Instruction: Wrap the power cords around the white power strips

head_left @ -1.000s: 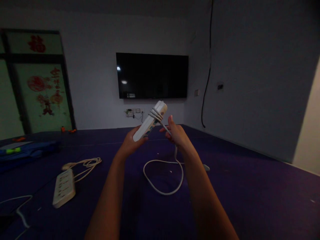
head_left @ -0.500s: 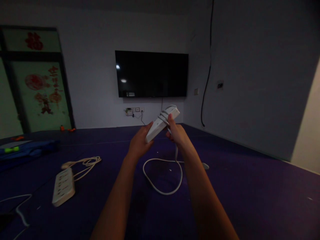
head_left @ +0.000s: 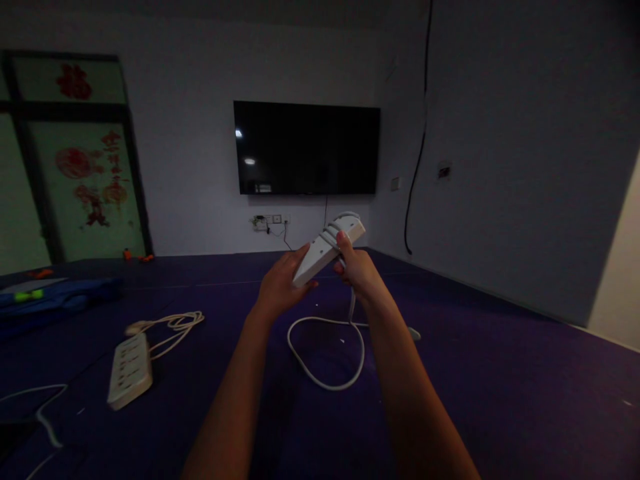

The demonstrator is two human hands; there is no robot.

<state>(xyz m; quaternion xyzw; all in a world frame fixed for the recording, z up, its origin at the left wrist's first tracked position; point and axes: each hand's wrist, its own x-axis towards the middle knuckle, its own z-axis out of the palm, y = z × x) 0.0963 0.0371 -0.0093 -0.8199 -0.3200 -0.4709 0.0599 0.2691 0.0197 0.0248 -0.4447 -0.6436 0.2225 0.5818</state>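
We hold the strip (head_left: 320,252) up before us, tilted, far end higher. Our left hand (head_left: 280,285) is closed around its near end. Our right hand (head_left: 356,270) grips it further up, thumb pressed on the cord (head_left: 330,387) coils wound round the far end. The loose cord hangs down and loops on the purple floor (head_left: 500,387). A second strip (head_left: 130,363) lies on the floor, well to the left

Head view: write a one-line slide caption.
Left hand and right hand hold a white power strip, its cord partly wound around it.
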